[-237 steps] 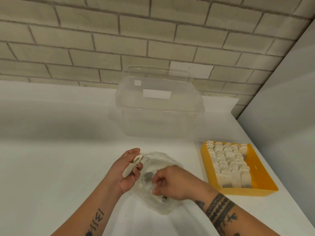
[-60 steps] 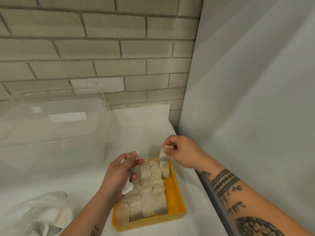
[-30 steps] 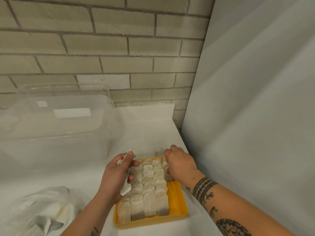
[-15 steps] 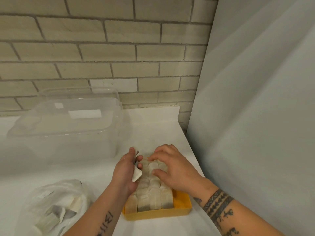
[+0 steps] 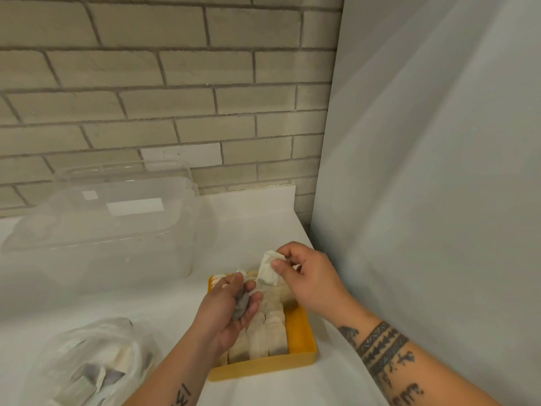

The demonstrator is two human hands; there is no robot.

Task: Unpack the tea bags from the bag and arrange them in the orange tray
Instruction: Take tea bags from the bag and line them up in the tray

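Bag: a crumpled clear bag (image 5: 52,361) lies on the near left of the white table (image 5: 152,300). Loose tea bags (image 5: 96,376) show through it, some pale, some grey.
Bin: a clear lidded bin (image 5: 111,230) stands behind the bag, against the brick wall (image 5: 175,83), with two white labels on it.
Left hand: the left hand (image 5: 222,315) is over the tray's left side, palm turned up. Its fingers (image 5: 250,288) curl round a grey tea bag (image 5: 241,306) lying in the palm. A small white scrap (image 5: 241,271) stands up between thumb and forefinger. The forearm crosses the tray's near left corner.
Tray: the orange tray (image 5: 263,369) sits near the table's right edge, just beside the panel. Pale tea bags (image 5: 265,335) stand packed in rows across its left and middle, and a bare orange strip runs along the right side. The hands hide its far end.
Right hand: the right hand (image 5: 310,279) is above the tray's far end. Thumb and fingers pinch a white tea bag (image 5: 267,272) by its top, and it hangs toward the left fingertips; whether it touches them I cannot tell.
Panel: a plain grey panel (image 5: 424,171) fills the right.
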